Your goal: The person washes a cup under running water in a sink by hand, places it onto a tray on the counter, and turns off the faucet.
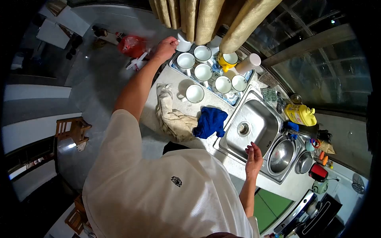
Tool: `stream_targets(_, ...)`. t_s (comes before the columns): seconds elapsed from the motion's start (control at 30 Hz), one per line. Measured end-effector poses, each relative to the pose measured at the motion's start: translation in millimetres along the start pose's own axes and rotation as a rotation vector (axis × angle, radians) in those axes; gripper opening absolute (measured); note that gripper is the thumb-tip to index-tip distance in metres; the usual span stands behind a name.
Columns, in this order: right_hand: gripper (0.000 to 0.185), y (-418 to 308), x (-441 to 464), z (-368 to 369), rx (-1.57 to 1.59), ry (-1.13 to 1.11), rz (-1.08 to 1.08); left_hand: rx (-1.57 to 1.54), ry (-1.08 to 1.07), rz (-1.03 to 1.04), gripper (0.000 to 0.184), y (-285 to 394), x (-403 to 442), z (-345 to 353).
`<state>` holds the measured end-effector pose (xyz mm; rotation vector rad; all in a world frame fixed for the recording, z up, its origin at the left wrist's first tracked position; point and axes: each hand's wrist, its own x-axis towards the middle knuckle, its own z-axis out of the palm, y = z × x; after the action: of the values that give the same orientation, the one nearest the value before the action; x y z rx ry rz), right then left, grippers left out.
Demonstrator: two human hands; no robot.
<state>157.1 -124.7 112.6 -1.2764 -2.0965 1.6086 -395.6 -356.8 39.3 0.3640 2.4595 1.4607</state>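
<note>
White mug [183, 44] at the far-left corner of the blue-patterned tray [235, 99], just beside the curtain [208, 22]. From my remote station I judge a knock the chief hazard: a slack grip or sideways swing could strike the neighbouring dark-rimmed mug [202, 53] or snag the curtain. Left hand [166, 48]: fingers bent together, grasping the white mug's left side; handle hidden. Right hand [254, 158]: fingers loosely curled, apparently unladen, at the near side of the sink [258, 111].

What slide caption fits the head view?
Left hand on white vessel near tray of mugs; right hand by the sink.
</note>
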Motion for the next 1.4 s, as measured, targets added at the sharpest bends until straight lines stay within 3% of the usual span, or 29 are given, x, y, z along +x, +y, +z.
stream_targets(0.57,0.032,-65.4,58.7,36.9,-0.098,-0.114,-0.057,-0.064,-0.221,0.021,0.018,-44.2,20.7,24.2)
stream_targets(0.67,0.031,-70.5,68.7,42.5,-0.138,-0.133,-0.076,-0.003,-0.254,0.088,0.021,-45.6,22.8,24.1)
stream_targets(0.8,0.029,-74.7,74.4,45.1,-0.148,-0.136,-0.088,0.037,-0.261,-0.014,0.025,-35.3,21.5,27.2)
stream_targets(0.87,0.028,-80.0,78.1,50.9,-0.073,-0.152,-0.069,0.357,-0.134,0.159,0.024,-36.4,23.7,26.3)
stream_targets(0.93,0.027,-95.8,83.5,58.0,-0.127,-0.165,-0.101,0.343,-0.122,0.189,0.024,-40.6,26.4,24.4)
stream_targets(1.03,0.023,-113.3,106.0,77.6,-0.187,-0.257,-0.193,0.236,-0.208,0.257,0.025,-34.1,22.5,17.9)
stream_targets(1.1,0.023,-145.4,124.6,98.5,-0.34,-0.303,-0.368,0.151,-0.276,0.08,0.027,-34.0,20.6,15.2)
stream_targets(1.27,0.028,-222.2,184.9,165.8,-0.553,-0.465,-0.64,0.231,-0.272,0.086,0.029,-20.8,17.1,14.0)
stream_targets(1.33,0.035,-228.3,219.9,195.7,-0.486,-0.42,-0.761,0.211,-0.225,0.095,0.03,-26.2,19.5,20.0)
stream_targets(1.4,0.044,-239.0,251.2,219.5,-0.536,-0.356,-0.75,0.196,-0.205,0.068,0.031,-26.4,16.3,22.6)
